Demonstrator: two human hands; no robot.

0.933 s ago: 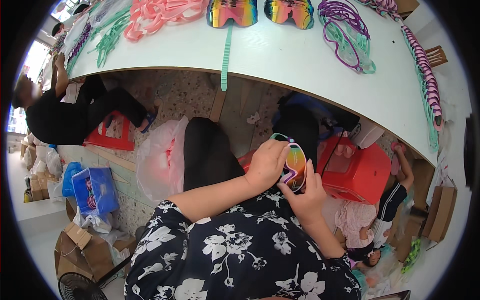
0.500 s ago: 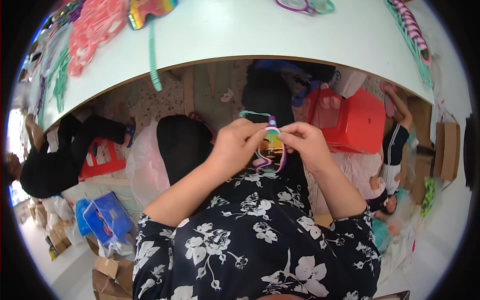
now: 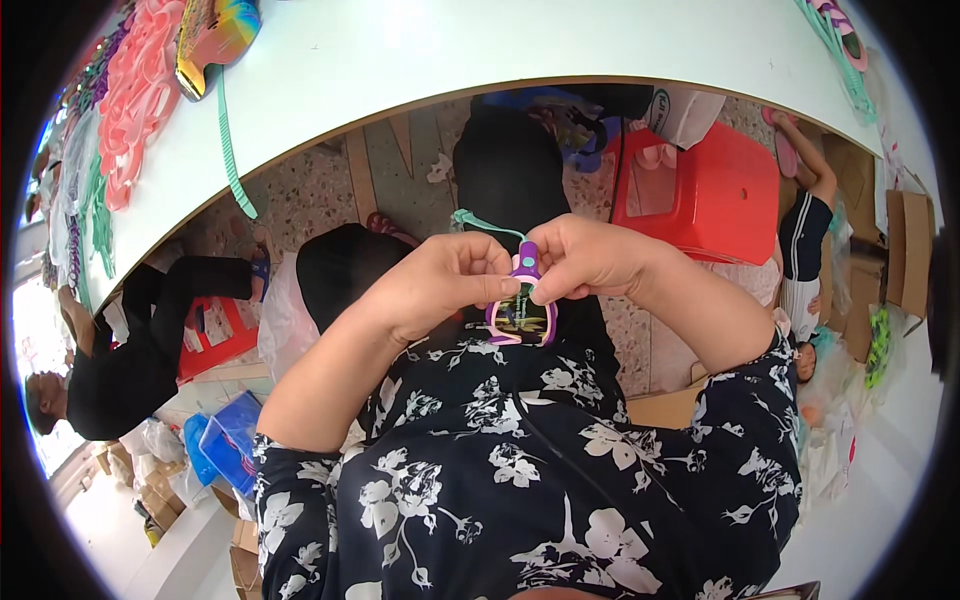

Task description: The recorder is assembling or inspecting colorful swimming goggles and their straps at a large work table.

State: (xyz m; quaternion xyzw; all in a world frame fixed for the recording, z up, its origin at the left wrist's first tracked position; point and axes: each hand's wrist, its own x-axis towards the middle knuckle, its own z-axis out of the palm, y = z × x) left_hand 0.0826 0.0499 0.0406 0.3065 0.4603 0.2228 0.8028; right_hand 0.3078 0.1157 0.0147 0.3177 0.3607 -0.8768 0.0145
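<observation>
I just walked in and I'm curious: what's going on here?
The person's left hand and right hand pinch purple-and-pink goggles at one end, where a green strap extends. Pink straps and mirrored goggles lie on the white table ahead. A co-worker sits off to the left.

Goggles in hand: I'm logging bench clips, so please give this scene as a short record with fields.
Held item: goggles, purple-and-pink frame, mint strap
Left hand: at the frame's upper end
Right hand: same end, opposite side
White table: pink straps, mirrored goggles toward the left
Right side: red stool
</observation>
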